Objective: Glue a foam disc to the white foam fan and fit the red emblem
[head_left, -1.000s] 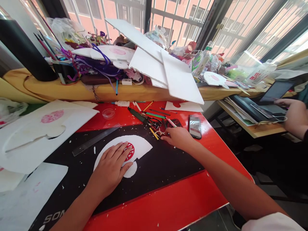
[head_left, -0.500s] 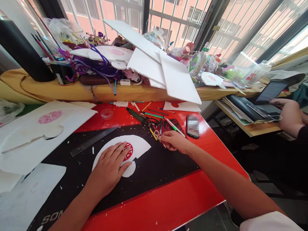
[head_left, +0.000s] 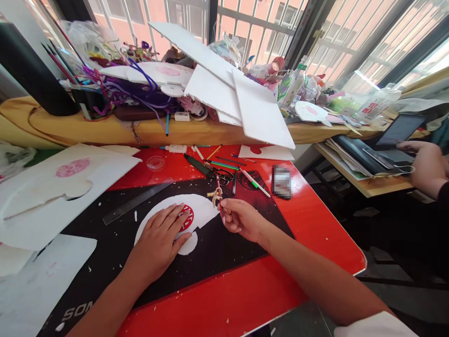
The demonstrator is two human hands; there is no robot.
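Observation:
My left hand (head_left: 163,234) lies flat on a white fan-shaped foam-board cutout (head_left: 201,208), fingers stretched out and covering part of its red round emblem (head_left: 185,219). The cutout rests on a black mat (head_left: 224,262). Just off its right edge, my right hand (head_left: 242,217) pinches a thin red pencil-like tool (head_left: 219,191), held upright. Tangled beige bands (head_left: 214,196) are wound about this tool, and a small yellow piece shows beside them. Its lower tip is partly hidden by my fingers.
Behind the hands lie scissors (head_left: 224,175), several pens and a phone (head_left: 281,181). A clear ruler (head_left: 136,203) is left of the cutout. More foam boards (head_left: 261,107) lean on the cluttered sill. At far right is another person's hand (head_left: 426,164) by a tablet.
My right hand has moved left and slightly nearer, bringing the red tool with its beige bands away from the pens toward the cutout. My left hand stays on the cutout.

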